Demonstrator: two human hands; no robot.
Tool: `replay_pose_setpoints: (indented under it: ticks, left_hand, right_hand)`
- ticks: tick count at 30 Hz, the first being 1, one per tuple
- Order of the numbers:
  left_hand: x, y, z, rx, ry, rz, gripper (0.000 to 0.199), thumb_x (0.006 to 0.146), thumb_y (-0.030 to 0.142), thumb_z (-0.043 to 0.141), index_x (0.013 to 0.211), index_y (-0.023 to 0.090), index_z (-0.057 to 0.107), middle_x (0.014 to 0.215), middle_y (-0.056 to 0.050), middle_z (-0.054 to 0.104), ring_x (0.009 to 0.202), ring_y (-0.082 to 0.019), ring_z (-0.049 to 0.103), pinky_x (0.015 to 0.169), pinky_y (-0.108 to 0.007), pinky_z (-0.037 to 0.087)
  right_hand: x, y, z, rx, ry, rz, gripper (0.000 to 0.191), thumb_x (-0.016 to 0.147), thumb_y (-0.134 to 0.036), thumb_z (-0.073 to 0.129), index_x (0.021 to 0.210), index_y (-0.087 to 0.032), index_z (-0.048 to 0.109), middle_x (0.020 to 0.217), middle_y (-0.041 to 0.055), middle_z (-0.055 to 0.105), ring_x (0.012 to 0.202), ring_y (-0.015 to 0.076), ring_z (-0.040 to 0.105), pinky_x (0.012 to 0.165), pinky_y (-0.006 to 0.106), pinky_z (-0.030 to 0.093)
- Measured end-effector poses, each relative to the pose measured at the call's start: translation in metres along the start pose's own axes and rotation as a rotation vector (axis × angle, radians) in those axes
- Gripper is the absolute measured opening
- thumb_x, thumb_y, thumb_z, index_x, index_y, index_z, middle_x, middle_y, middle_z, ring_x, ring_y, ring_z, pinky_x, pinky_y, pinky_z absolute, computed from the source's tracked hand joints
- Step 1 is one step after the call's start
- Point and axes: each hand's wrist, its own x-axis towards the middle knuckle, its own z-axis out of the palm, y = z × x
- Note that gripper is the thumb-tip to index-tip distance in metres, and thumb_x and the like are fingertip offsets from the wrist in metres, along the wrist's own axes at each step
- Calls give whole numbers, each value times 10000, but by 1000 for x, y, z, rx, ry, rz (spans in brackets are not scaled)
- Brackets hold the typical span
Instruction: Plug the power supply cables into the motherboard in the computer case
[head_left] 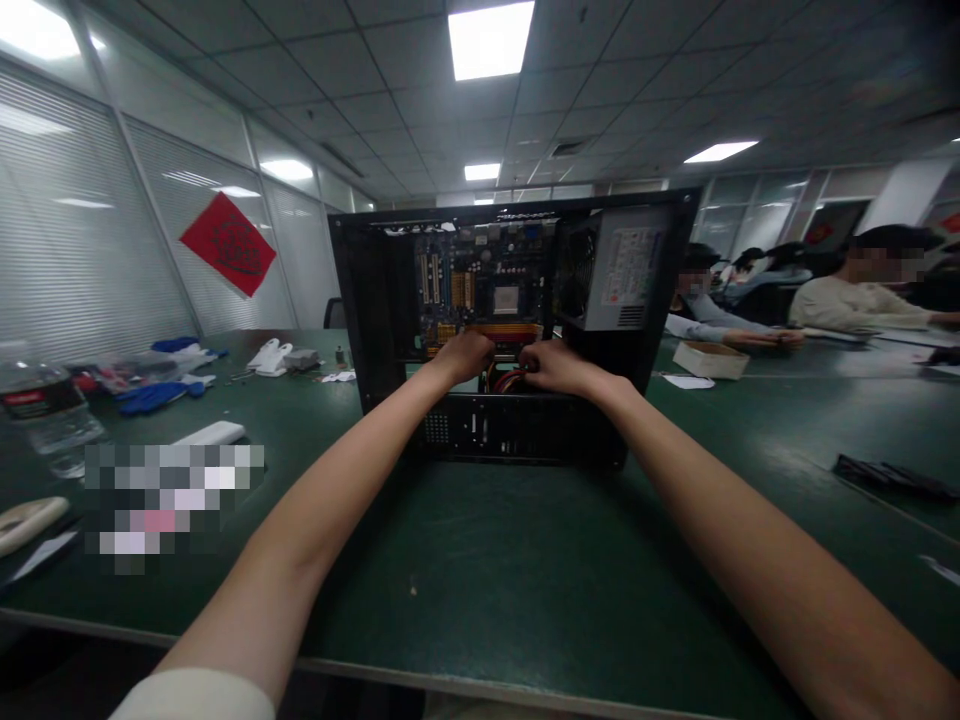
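A black computer case (491, 430) stands on the table with its open side facing me. Inside it are a motherboard (480, 265) and, at the upper right, a silver power supply (628, 265). Both my hands reach into the lower middle of the case. My left hand (466, 358) is closed beside the orange and red memory slots (517, 332); its fingertips and anything in them are hidden. My right hand (555, 366) is closed at a bundle of red, yellow and black cables (508, 382), its fingers seemingly pinching them.
A water bottle (49, 410), blue gloves (161, 397) and a white plastic bag (270, 355) are on the left of the green table (480, 560). To the right are a small open box (711, 360) and a black bundle (896, 477). Other people sit beyond.
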Motion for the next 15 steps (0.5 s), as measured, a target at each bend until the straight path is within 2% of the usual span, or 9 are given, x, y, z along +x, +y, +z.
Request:
replay_pose_setpoints:
  ticks: [6,15]
  left_hand:
    - [-3,-1,-1,30,5,1,281,915,231,536,1055,233,779,1080,-108,763,1031,-277,714,839,-336,543]
    - [-8,4,-4,61,-15,-23,280,939,237,532,1097,228,763,1101,-116,759,1050,-292,712,846,-349,541]
  right_hand:
    - [-1,-3,-2,14,-4,11,202,861,-148,645,1048,-136,721,1027,98,744,933,211,672,722,245,417]
    - [1,3,3,-3,7,24,197,860,-175,654,1047,-153,712,1038,107,733,953,228,670,744,261,431]
